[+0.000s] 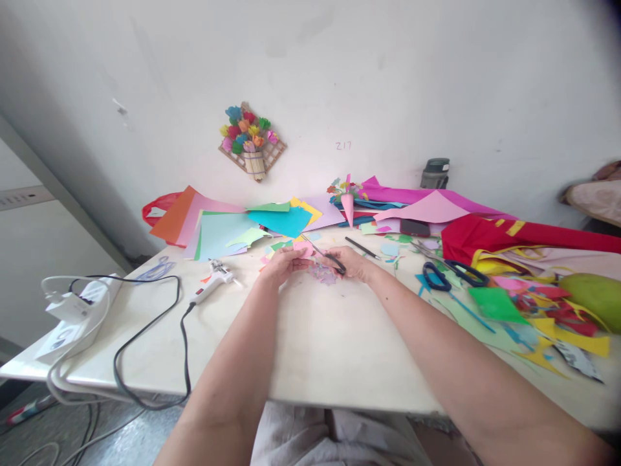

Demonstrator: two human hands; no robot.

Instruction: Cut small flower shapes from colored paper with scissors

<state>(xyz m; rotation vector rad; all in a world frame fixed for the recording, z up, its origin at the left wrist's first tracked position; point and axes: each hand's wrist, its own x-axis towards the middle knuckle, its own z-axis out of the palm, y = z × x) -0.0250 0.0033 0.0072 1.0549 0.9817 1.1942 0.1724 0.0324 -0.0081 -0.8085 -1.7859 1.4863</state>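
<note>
Both of my hands work close together over the middle of the table. My left hand (286, 264) is closed on a small piece of pink paper (303, 248). In my right hand (353, 264) is a pair of scissors with dark handles (335, 263), the blades reaching up and left beside the pink paper. Under the hands lies a small heap of pale purple and pink paper scraps (324, 274). A black pen (363, 248) lies just beyond my right hand. To the left rests a white glue gun (213, 285).
A power strip (104, 304) and looping black cable (119, 349) occupy the left side. Coloured paper sheets (226, 230) line the back, near a pink paper cone with flowers (347, 208). Large blue-handled scissors (436, 277), a green sheet (497, 304) and red cloth (485, 239) crowd the right.
</note>
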